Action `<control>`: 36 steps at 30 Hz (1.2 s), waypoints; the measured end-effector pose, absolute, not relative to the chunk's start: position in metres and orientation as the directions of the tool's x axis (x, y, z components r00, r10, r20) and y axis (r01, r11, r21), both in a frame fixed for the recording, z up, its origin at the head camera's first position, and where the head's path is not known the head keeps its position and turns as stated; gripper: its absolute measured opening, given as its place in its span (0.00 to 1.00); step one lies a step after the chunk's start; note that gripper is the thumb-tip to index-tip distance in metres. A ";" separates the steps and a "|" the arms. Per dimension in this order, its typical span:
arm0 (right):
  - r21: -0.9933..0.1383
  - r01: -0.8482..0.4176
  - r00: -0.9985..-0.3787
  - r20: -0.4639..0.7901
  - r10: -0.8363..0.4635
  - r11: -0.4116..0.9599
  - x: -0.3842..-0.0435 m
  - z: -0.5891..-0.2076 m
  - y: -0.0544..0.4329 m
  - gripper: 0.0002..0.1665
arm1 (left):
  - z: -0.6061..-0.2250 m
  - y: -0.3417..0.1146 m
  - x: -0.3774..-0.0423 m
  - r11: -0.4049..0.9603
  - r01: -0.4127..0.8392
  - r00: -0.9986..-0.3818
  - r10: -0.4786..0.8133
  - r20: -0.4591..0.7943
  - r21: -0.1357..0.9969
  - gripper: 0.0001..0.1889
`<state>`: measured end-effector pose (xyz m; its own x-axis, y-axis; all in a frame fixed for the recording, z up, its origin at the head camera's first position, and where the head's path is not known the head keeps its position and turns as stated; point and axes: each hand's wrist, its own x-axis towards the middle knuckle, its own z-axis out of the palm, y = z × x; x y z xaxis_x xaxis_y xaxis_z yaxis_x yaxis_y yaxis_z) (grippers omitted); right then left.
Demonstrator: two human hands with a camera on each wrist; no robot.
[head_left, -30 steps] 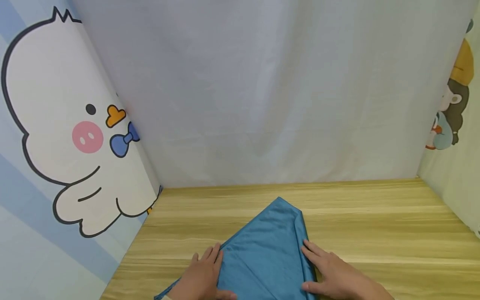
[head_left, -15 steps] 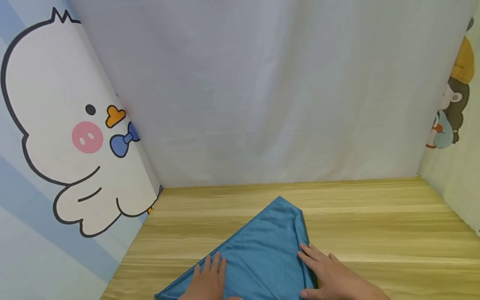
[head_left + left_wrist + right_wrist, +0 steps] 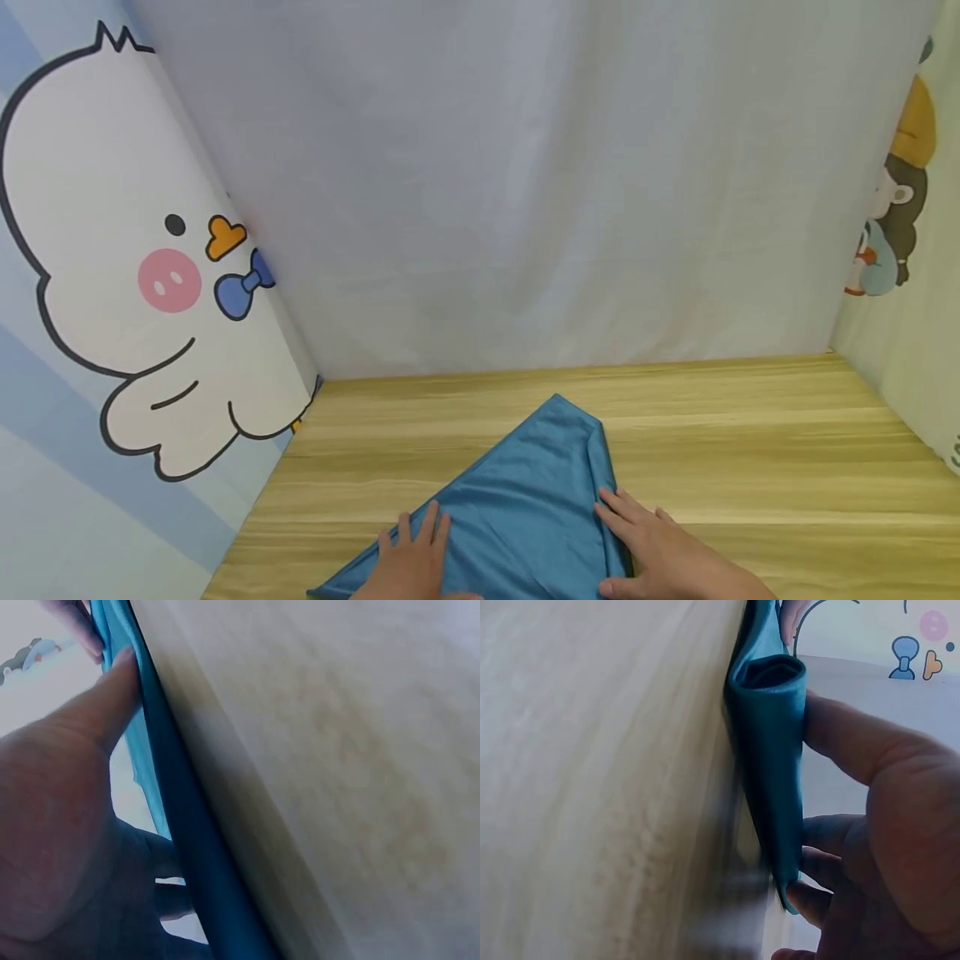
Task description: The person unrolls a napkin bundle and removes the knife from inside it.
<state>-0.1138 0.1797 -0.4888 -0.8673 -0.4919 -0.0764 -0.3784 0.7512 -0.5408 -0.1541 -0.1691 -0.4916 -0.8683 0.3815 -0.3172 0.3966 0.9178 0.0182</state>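
A blue, satiny cloth (image 3: 517, 500) lies folded on the table, its peak pointing away and one corner reaching to the lower left. My left hand (image 3: 408, 558) rests on its left part with the fingers spread and extended. On the right, my right hand (image 3: 660, 550) lays its fingertips and thumb along the folded edge. In the right wrist view that edge of the cloth (image 3: 769, 765) shows as a rolled, hollow fold, with fingers and thumb touching its upper side. The left wrist view shows the left thumb (image 3: 105, 705) on the cloth. The cloth's near part is out of the head view.
The wood-grain table (image 3: 750, 467) extends to both sides of the cloth and behind it. A pale grey curtain (image 3: 525, 192) hangs along the back edge. Printed panels stand at the sides, the left one bearing a white cartoon bird (image 3: 97, 217).
The left hand has shifted from the cloth's left edge a little inward and toward me, uncovering the lower left corner. The right hand has slid slightly left and down along the fold.
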 end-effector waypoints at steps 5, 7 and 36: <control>-0.524 -0.383 -0.874 -0.061 -0.482 0.761 -0.112 -0.489 0.179 0.58 | -0.495 -0.181 -0.158 0.908 0.418 -0.848 0.398 -0.350 0.020 0.56; -0.524 -0.378 -0.875 -0.067 -0.479 0.763 -0.111 -0.489 0.179 0.58 | -0.497 -0.184 -0.159 0.905 0.425 -0.844 0.404 -0.353 0.022 0.57; -0.510 -0.428 -0.850 -0.053 -0.524 0.746 -0.115 -0.493 0.141 0.57 | -0.498 -0.230 -0.160 0.950 0.312 -0.878 0.289 -0.381 0.000 0.62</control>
